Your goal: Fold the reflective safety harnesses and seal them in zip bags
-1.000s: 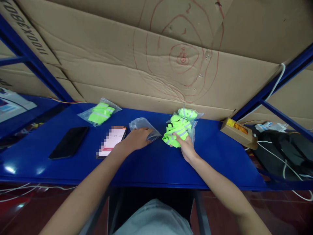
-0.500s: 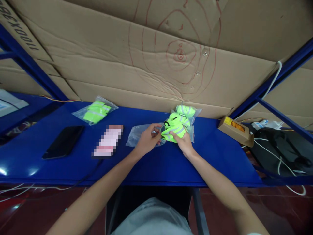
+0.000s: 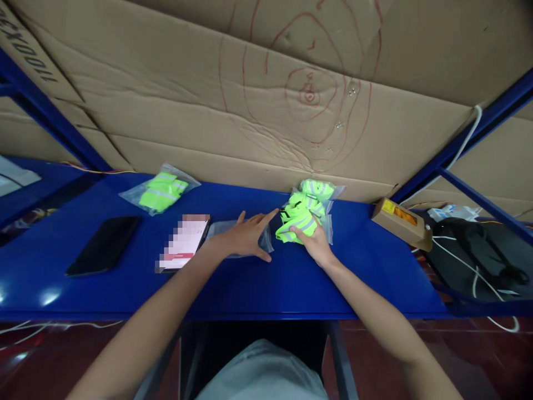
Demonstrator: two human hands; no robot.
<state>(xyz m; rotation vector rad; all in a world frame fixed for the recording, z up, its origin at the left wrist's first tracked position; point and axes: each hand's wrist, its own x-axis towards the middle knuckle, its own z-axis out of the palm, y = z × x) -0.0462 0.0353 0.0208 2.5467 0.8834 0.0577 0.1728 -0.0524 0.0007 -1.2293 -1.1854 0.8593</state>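
Note:
My left hand (image 3: 246,234) is spread, palm down, over a clear plastic bag (image 3: 266,242) on the blue table. Its fingers are apart and grip nothing. My right hand (image 3: 313,242) is closed on a folded neon-green vest (image 3: 296,229) with grey reflective stripes, just right of the bag. Behind it, more neon-green bundles in clear bags (image 3: 317,189) lie against the cardboard. Another bagged green bundle (image 3: 162,191) rests at the left rear of the table.
A phone with a lit, pixelated screen (image 3: 183,241) and a dark tablet-like device (image 3: 104,245) lie on the left. An open cardboard box (image 3: 400,222) is at the right edge. Cardboard (image 3: 187,111) with red rings stands behind the table.
My left hand has opened, moved left and now lies over the clear bag, which has shifted left too. My right hand still holds the green vest in nearly the same place.

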